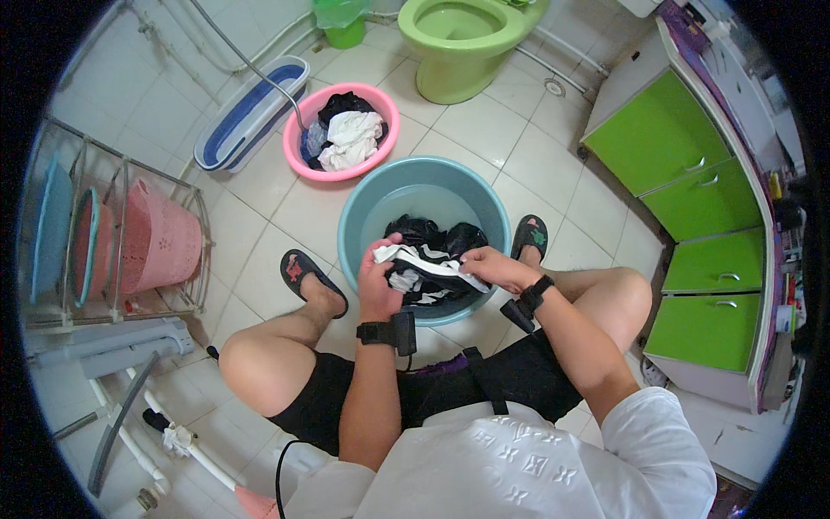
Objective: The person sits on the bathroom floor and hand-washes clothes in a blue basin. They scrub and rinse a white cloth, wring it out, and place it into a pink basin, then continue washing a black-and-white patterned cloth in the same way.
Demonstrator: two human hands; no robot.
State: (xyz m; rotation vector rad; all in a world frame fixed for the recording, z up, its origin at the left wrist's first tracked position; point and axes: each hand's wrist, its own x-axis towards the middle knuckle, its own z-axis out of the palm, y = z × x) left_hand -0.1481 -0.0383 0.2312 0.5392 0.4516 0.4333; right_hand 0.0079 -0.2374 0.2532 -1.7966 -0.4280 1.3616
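Note:
A blue-green plastic basin (pixel 425 172) of cloudy water stands on the floor between my feet. My left hand (pixel 379 276) grips one end of a black-and-white garment (pixel 434 267) over the basin's near half. At its other end, my right hand (pixel 496 267) pinches the white band between thumb and fingers. The garment is stretched between both hands, its lower folds hanging towards the water. Dark wet clothes (pixel 415 230) lie in the water just beyond it. I cannot tell what kind of garment it is.
A pink basin (pixel 295 159) of black and white clothes, with a hose (pixel 246 58) leading into it, stands beyond. Left are a folded blue-and-white tub (pixel 214 139) and a metal rack (pixel 117 214) with baskets. A green toilet (pixel 447 74) and green-doored cabinets (pixel 713 259) stand ahead and right.

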